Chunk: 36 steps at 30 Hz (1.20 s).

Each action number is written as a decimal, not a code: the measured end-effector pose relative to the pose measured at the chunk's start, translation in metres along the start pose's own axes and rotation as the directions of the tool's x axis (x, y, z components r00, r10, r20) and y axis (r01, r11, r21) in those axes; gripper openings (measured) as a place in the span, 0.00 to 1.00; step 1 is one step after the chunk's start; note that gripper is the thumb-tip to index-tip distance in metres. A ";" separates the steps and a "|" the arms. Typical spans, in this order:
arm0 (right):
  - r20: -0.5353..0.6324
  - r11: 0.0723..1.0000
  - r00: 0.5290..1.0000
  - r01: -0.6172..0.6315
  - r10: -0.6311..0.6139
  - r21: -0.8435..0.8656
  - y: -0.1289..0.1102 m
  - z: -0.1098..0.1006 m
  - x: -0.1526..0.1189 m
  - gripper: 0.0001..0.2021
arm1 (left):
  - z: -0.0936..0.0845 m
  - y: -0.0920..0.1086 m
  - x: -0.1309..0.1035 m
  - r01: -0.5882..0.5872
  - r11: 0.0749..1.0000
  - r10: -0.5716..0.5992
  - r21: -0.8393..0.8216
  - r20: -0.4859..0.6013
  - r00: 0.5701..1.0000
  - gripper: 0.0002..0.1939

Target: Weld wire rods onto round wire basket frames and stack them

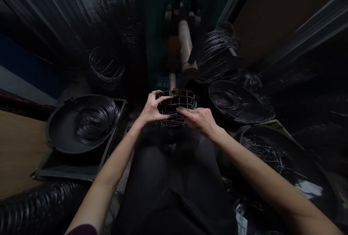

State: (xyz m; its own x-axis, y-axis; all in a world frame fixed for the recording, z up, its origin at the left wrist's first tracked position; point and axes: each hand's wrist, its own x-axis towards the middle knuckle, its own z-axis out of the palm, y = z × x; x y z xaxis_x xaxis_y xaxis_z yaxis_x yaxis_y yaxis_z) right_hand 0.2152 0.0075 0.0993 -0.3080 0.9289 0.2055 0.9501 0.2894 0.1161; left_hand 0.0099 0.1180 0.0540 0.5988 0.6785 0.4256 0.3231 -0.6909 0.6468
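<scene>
A round wire basket [190, 99] is between my hands, just below the metal rods of a machine [187, 46]. My left hand [154, 109] is at the basket's left side, thumb and fingers spread around its wires. On the right side, my right hand [197, 118] has its thumb and fingers pinched together at the basket's near wires. What is between those fingertips is too small and dark to make out. The machine's lower rod [172, 81] reaches down to the basket's far rim.
On the left, a black pan [62, 130] holds wire rings [96, 121]. At right, another pan [247, 117] holds rings, and a nearer one [315, 170] holds short wires [269, 157]. Wire bundles [217, 55] stand beside the machine. A black ribbed hose [40, 206] lies lower left.
</scene>
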 end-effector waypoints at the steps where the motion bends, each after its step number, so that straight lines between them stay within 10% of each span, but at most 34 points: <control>1: -0.002 1.000 1.000 -0.001 0.001 0.001 0.001 0.000 0.002 0.17 | 0.000 -0.001 0.002 0.002 1.000 -0.002 0.000 0.000 1.000 0.36; 15: -0.155 0.957 0.952 -0.236 0.263 0.170 -0.001 0.011 -0.007 0.13 | -0.003 -0.007 0.014 0.079 0.991 -0.076 -0.110 0.028 0.997 0.37; 31: -0.130 0.838 0.887 -0.359 0.444 0.411 0.024 0.017 0.042 0.10 | -0.007 -0.033 0.063 0.108 0.989 -0.106 -0.099 0.027 0.994 0.38; 36: -0.093 0.681 0.803 -0.431 0.589 0.592 0.031 -0.004 0.011 0.27 | -0.004 -0.058 0.039 0.081 0.977 -0.088 -0.199 -0.025 0.996 0.58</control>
State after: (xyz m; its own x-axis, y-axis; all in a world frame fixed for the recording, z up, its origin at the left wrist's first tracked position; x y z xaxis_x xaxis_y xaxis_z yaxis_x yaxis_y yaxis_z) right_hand 0.2411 0.0257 0.1088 0.3079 0.8946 0.3239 0.8087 -0.0668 -0.5844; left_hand 0.0120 0.1853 0.0355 0.5499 0.7423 0.3829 0.2180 -0.5701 0.7921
